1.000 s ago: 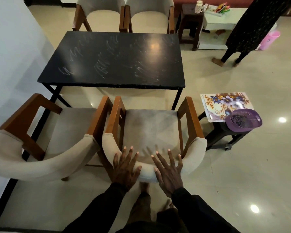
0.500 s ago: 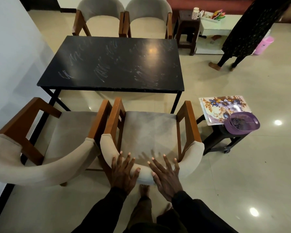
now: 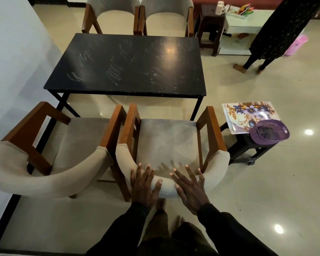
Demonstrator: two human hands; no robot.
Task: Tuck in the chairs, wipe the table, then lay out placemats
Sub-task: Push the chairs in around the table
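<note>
We keep pushing, and the near right chair (image 3: 166,141) has crept forward over the last second. The gap between its wooden arm fronts and the near edge of the table (image 3: 126,65) is a little narrower than it was. Our left hand (image 3: 143,185) and right hand (image 3: 189,189) lie flat on the padded backrest. The fingers (image 3: 148,172) are straight and spread, pressing rather than grasping, nothing clenched.

The seat still sits wholly outside the table, so we judge this tuck only begun and more shove is needed. The near left chair (image 3: 78,137) stands just beside it, arm almost against arm, equally untucked, and it looks like our next job. The two far chairs (image 3: 140,17) stand at the opposite edge.

Pale scribbled smears still cover the dark top, so wiping lies ahead. The flowered placemats (image 3: 248,115) wait on the small black stool (image 3: 248,154) to our right, with a purple basket (image 3: 270,132) resting partly on them.
</note>
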